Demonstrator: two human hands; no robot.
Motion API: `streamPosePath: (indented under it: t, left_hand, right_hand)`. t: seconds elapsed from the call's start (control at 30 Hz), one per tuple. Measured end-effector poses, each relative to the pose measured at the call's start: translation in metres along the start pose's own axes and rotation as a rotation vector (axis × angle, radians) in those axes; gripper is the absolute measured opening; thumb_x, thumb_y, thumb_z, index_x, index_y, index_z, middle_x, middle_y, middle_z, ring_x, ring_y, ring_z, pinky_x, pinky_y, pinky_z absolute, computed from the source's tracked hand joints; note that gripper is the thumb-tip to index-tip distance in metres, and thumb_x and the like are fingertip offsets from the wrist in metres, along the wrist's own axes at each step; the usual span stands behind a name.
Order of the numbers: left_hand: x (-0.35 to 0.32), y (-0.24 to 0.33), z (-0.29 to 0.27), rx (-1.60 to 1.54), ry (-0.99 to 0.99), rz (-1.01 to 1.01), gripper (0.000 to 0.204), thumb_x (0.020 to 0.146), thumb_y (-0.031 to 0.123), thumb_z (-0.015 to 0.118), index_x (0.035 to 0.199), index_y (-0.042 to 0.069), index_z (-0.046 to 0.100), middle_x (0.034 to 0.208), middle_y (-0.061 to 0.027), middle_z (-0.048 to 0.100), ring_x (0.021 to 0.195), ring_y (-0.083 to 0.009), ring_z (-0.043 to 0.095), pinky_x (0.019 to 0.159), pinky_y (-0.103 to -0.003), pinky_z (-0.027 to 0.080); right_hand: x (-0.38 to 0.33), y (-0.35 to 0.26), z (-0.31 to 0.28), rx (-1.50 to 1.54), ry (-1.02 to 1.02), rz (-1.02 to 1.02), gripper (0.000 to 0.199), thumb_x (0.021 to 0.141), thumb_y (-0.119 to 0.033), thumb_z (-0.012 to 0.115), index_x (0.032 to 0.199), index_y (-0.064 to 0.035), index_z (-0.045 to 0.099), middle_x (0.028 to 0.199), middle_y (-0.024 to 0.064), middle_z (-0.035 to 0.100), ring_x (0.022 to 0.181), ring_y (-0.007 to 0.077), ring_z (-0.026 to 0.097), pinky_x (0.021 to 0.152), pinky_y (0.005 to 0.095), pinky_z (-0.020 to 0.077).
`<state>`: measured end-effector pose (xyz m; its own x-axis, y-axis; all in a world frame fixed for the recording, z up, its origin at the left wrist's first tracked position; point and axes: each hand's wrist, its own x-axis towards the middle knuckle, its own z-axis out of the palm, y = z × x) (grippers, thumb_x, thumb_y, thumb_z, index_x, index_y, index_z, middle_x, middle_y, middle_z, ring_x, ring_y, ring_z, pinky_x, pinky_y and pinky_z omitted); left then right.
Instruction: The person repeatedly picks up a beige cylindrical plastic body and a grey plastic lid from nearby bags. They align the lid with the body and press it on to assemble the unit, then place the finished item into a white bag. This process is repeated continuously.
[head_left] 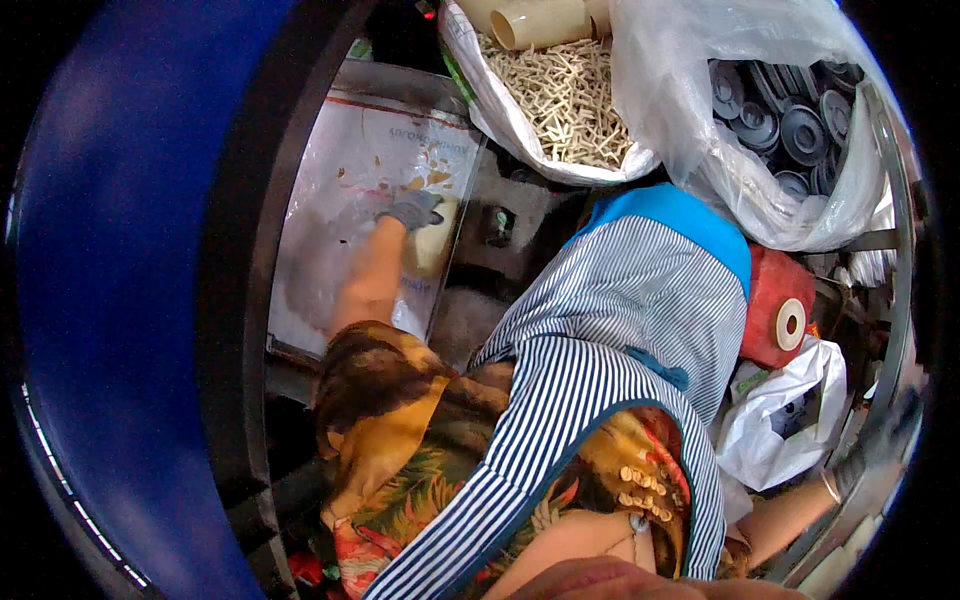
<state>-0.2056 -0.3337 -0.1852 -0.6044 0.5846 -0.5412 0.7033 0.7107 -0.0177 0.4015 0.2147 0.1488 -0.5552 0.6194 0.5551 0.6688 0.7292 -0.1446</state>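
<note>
My left hand (412,209), in a grey glove, is over a shallow tray (330,190) lined with clear printed plastic. Its fingers close over the upper end of a smooth cream-coloured tube (433,245), which is slightly blurred. Small brown flakes (437,178) lie scattered on the plastic just beyond the hand. At the far right my right hand (880,455), in a dark grey glove, is reaching out beside a metal edge. Motion smears its fingers, so whether it holds anything cannot be made out. A white plastic bag (775,440) with dark pieces inside is nearest to it.
A white sack (560,100) of short beige pegs stands at the back, with cream tubes (540,22) on top. Right of it, a clear bag (700,140) holds black round discs (803,135). A red container (765,300) sits by my apron. A blue panel (110,250) rises at left.
</note>
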Motion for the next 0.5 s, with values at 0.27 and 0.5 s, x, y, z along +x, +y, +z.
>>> streamPosePath:
  t: [0.27, 0.5]
  left_hand:
    - [-0.069, 0.011, -0.172, -2.08, 0.224, 0.15, 0.038, 0.1, 0.031, 0.045, 0.125, 0.004, 0.057, 0.12, -0.0108, 0.063, 0.107, -0.0269, 0.061, 0.096, -0.04, 0.049]
    - [-0.061, 0.217, -0.154, -0.91, 0.267, 0.952, 0.044, 0.102, 0.018, 0.04, 0.144, 0.004, 0.035, 0.135, -0.0128, 0.051, 0.117, -0.0232, 0.054, 0.104, -0.038, 0.045]
  right_hand:
    - [-0.047, -0.201, 0.143, 0.536, -0.298, -0.406, 0.078, 0.077, -0.018, 0.076, 0.143, -0.0046, 0.039, 0.147, 0.0177, 0.039, 0.136, 0.0359, 0.036, 0.113, 0.0453, 0.0267]
    - [-0.03, -0.277, 0.129, 1.051, -0.516, -0.347, 0.11, 0.06, -0.048, 0.086, 0.144, -0.0014, 0.033, 0.146, 0.0228, 0.036, 0.136, 0.04, 0.034, 0.113, 0.0458, 0.0267]
